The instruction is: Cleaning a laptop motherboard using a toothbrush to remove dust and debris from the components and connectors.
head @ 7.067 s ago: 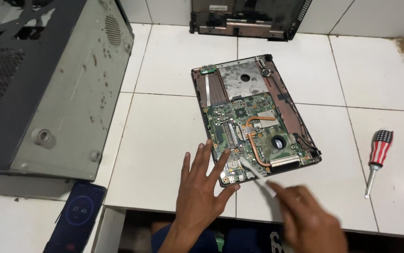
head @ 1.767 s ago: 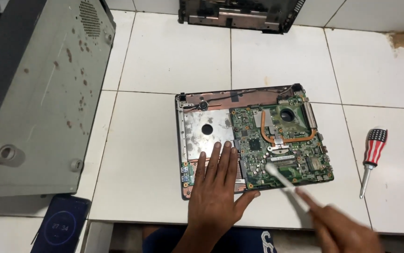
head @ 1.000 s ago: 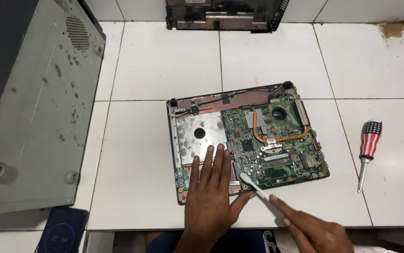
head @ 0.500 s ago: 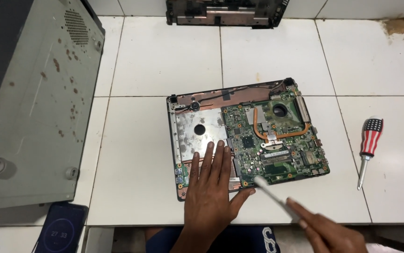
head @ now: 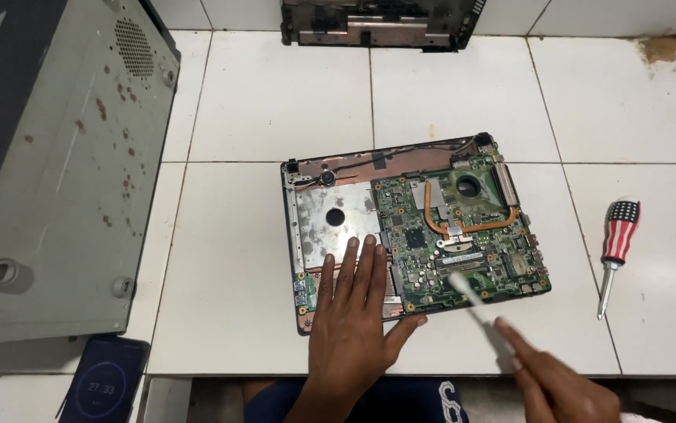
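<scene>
An opened laptop base (head: 330, 168) lies on the white tiled surface, showing a green circuit board (head: 463, 243) with a copper heat pipe and a bare metal plate on its left side. My left hand (head: 357, 313) presses flat on the base's near edge, fingers spread over the metal plate and the board's corner. My right hand (head: 565, 384), at the bottom right, grips a thin white brush (head: 471, 294) whose tip rests on the board's near edge.
A grey desktop computer case (head: 56, 164) lies at the left. A dark phone (head: 107, 384) sits below it at the tile edge. A screwdriver (head: 616, 251) with a striped red handle lies to the right. Another dark laptop shell (head: 377, 23) rests at the top.
The laptop base was turned a quarter turn and now lies wide across the tile. My right hand pulled the brush back toward me and now sets its tip on the board's near edge.
</scene>
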